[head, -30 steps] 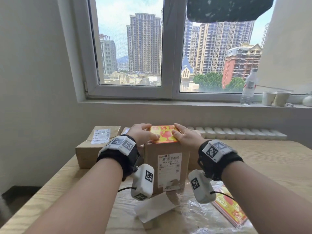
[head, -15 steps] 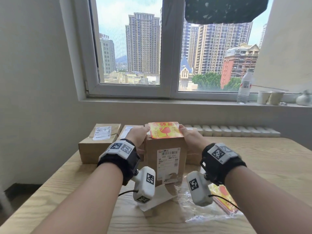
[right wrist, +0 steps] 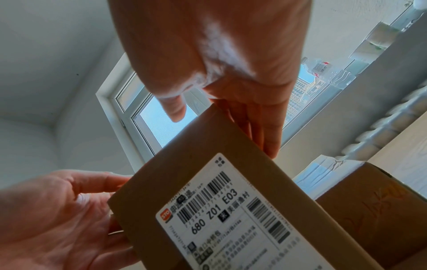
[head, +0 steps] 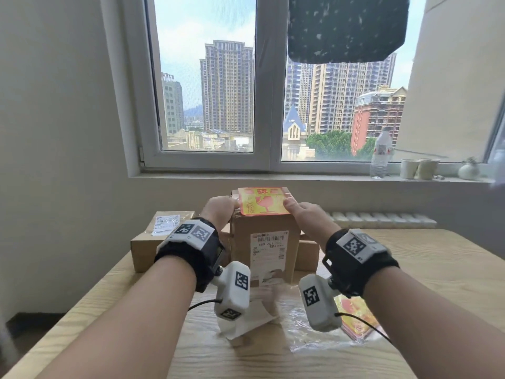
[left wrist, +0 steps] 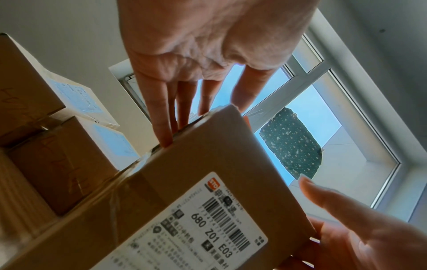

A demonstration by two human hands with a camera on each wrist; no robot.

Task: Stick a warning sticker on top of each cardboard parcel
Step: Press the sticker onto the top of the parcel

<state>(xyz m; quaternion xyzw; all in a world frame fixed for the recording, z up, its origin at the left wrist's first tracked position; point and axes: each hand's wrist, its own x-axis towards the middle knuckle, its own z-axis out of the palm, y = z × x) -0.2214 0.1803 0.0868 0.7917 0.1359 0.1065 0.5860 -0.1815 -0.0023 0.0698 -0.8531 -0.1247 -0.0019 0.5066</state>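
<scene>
A tall cardboard parcel (head: 262,242) with a white shipping label stands upright at the table's middle. A yellow and red warning sticker (head: 261,201) lies on its top. My left hand (head: 221,207) presses straight fingers (left wrist: 165,118) against the parcel's (left wrist: 208,182) left side near the top. My right hand (head: 300,212) lays flat fingers (right wrist: 265,131) down the parcel's (right wrist: 208,164) right side, its thumb at the sticker's right edge. Whether the parcel's base touches the table is hidden by blur.
A flat parcel (head: 161,236) with a white label lies to the left, another parcel (head: 308,253) behind on the right. A stack of stickers (head: 352,315) in clear wrap and a peeled backing paper (head: 246,324) lie near me. A bottle (head: 381,154) and cups (head: 418,168) stand on the sill.
Both hands have slid off the sticker's top outward to the parcel's left and right sides. The sticker stays flat on the parcel.
</scene>
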